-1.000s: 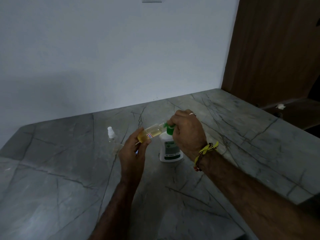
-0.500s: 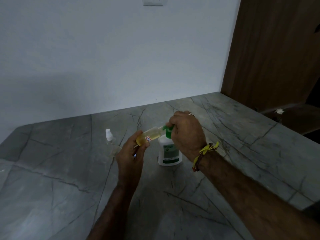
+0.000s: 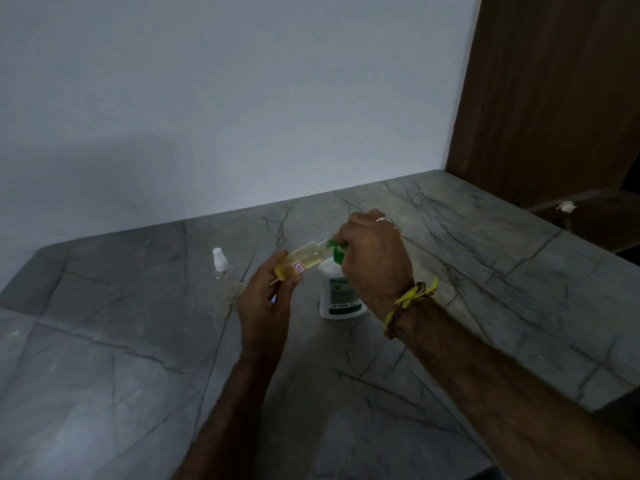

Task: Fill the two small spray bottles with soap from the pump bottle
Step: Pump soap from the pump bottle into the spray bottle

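- Left hand (image 3: pixel 265 303): fingers and thumb curled round the base of a small bottle (image 3: pixel 304 260), held tilted, its open neck up-right against the green nozzle.
- Bottle holds yellow liquid; red-and-white label faces the camera, just above the left thumb.
- Right hand (image 3: pixel 374 261): curled over the green pump head of the pump bottle (image 3: pixel 341 296), which stands upright on the counter (image 3: pixel 485 271).
- Second bottle (image 3: pixel 221 266), clear with white cap, stands on the counter left of the hands, untouched.
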